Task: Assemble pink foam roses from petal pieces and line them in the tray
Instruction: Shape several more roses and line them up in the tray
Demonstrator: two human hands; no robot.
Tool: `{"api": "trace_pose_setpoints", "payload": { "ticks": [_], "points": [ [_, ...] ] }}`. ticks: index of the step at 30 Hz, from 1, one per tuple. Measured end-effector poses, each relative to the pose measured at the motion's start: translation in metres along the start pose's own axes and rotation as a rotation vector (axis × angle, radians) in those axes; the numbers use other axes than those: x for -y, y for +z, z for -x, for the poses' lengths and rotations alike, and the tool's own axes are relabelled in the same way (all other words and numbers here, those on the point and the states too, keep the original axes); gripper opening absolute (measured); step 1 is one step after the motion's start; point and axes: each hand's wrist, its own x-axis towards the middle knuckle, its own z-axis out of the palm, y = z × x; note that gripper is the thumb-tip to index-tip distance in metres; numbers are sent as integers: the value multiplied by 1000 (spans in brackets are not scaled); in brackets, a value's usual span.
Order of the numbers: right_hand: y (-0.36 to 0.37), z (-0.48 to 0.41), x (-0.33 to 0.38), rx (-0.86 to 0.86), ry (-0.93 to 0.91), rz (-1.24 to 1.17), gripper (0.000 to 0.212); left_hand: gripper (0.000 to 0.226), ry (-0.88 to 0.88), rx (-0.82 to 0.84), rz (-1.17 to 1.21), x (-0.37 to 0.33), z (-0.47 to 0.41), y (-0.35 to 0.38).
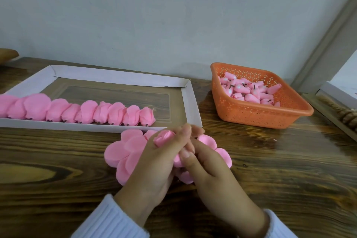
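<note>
A flat white cardboard tray [190, 102] lies on the wooden table, and a row of several finished pink foam roses [77, 111] stands along its near edge. In front of the tray, my left hand [154, 162] holds a pink rose bud [163, 137] between thumb and fingers. My right hand [208, 168] meets it from the right, fingertips pinching at the bud's base. Flat pink petal pieces [123, 152] lie spread on the table under and around both hands, partly hidden by them.
An orange perforated basket [289, 110] with several pink buds [249, 91] stands at the right rear. A grey wall runs behind the table. A white box edge [336, 92] and a brown twisted object [349, 118] sit at the far right.
</note>
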Motion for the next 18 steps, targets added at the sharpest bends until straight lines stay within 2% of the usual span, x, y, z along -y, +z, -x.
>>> {"api": "trace_pose_setpoints", "payload": {
  "ticks": [3,5,9,11,12,14,16,18],
  "points": [
    [-1,-4,1,-2,-49,85,17,37,53,-126,-81,3,-3,-2],
    [-4,-9,5,11,-46,124,15,37,54,-169,-53,5,-4,-5],
    [-13,-23,25,159,-15,252,24,41,97,-219,16,1,-4,-6],
    [-16,-34,31,231,-8,407,16,52,148,-287,33,-2,-6,-6],
    [-19,-42,33,276,-1,459,13,64,173,-339,23,-2,-7,-6],
    [-24,-59,35,386,67,354,16,76,226,-495,-40,-2,-8,-6],
    [-31,-83,36,392,238,18,14,60,298,-651,-41,-2,-9,-10],
    [-35,-111,26,234,395,-182,13,32,335,-757,29,-2,-11,-14]
  ]
}}
